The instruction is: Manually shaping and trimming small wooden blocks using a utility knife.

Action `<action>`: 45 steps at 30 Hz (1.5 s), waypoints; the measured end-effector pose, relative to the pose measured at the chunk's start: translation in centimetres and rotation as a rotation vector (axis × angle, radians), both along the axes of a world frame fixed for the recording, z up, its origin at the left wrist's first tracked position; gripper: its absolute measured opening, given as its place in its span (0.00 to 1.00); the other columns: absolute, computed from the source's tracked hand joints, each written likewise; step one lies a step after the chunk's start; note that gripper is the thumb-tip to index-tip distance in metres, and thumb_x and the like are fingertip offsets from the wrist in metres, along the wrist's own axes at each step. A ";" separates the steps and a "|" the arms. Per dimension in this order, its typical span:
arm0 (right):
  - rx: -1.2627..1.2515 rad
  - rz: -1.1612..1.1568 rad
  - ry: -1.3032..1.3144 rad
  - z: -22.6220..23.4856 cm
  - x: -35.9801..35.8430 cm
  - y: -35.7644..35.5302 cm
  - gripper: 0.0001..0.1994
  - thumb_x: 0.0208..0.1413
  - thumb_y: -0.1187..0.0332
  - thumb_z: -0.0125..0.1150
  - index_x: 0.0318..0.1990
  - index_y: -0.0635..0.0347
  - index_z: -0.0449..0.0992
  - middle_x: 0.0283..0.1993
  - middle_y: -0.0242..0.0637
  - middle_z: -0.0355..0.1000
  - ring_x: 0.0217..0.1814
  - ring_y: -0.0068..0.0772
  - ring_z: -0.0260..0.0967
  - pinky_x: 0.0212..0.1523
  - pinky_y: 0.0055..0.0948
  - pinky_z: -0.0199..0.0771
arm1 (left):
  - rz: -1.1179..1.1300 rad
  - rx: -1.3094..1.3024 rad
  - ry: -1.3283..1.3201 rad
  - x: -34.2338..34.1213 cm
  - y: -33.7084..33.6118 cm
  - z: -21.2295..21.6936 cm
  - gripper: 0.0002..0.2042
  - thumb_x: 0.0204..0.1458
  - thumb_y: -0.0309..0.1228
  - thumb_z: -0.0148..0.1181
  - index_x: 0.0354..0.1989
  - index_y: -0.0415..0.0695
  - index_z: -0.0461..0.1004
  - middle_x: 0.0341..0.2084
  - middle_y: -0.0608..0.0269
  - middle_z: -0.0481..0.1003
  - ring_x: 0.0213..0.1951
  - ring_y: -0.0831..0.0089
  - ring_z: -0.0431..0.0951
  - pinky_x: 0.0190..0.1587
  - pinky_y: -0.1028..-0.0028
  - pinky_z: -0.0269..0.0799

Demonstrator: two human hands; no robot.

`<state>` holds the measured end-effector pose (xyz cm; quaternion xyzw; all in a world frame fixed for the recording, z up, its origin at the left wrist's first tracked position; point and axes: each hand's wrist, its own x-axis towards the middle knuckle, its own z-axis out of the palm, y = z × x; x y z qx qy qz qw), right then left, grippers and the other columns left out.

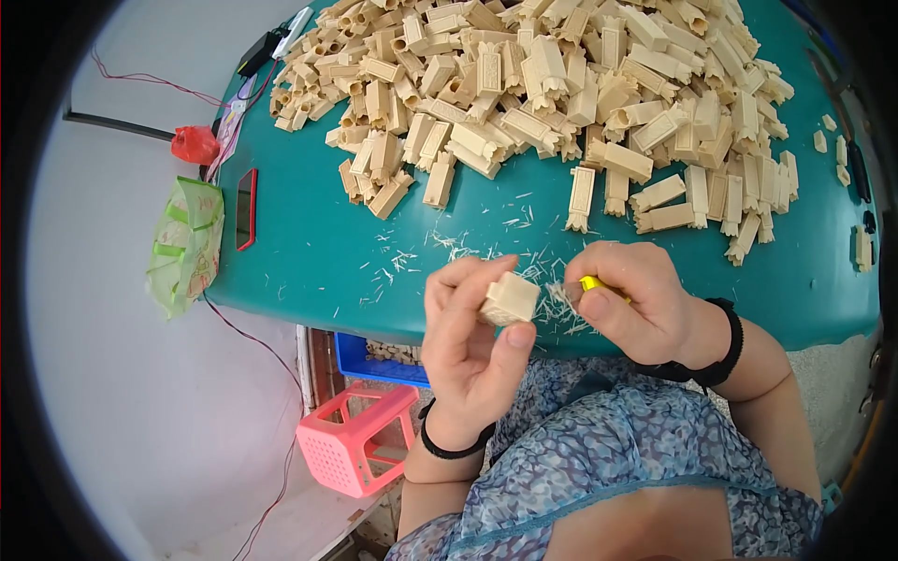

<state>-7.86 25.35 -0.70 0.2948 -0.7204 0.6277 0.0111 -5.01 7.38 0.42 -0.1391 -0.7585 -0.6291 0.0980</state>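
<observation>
Presently in hand, one cream-coloured, squared, wood-like block with carved sides (513, 301), pinched between thumb and bent fingers of the left hand (468, 327), raised by the near edge of the smooth green tabletop (309, 252). In the right hand (645, 301), curled firmly shut, one small yellow-handled tool (590, 283), seemingly a knife, with thin blade toward the block; contact not certain. Risks, as judged: a nicked left thumb or fingertip, from a blade skidding off the block; spoiled carving, from too deep a stroke; a dropped block, from a loosened pinch.

Containers: one blue rectangular plastic bin (382, 371) below the tabletop, holding many small pale pieces (393, 352), too small to identify; one translucent green plastic bag (187, 245) at left, contents unclear; one crumpled red plastic bag (195, 146) farther back, contents hidden. Uncontained: large heap of similar cream carved blocks (552, 70); thin pale slivers (398, 265), scattered nearer.
</observation>
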 end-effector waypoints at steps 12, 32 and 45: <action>0.100 -0.022 0.058 0.3 0.2 -0.5 0.09 0.51 0.63 0.55 0.26 0.60 0.69 0.19 0.36 0.64 0.18 0.37 0.64 0.17 0.28 0.62 | 0.128 0.023 0.160 0.0 0.2 -1.1 0.19 0.38 0.17 0.61 0.40 0.37 0.64 0.37 0.55 0.65 0.38 0.70 0.68 0.40 0.76 0.66; 0.129 -0.052 0.099 -0.2 -0.1 -0.5 0.11 0.50 0.63 0.56 0.23 0.59 0.67 0.16 0.36 0.61 0.15 0.37 0.62 0.14 0.29 0.59 | 0.195 -0.067 0.184 -0.2 0.0 -0.8 0.18 0.32 0.18 0.63 0.35 0.39 0.66 0.32 0.58 0.68 0.34 0.69 0.68 0.37 0.76 0.66; 0.197 -0.142 0.132 -0.8 -1.1 -0.4 0.12 0.51 0.61 0.54 0.22 0.59 0.67 0.16 0.39 0.63 0.18 0.42 0.64 0.16 0.33 0.60 | 0.015 -0.139 0.125 0.0 0.2 -0.3 0.15 0.33 0.20 0.64 0.31 0.39 0.68 0.29 0.58 0.71 0.30 0.67 0.71 0.34 0.73 0.67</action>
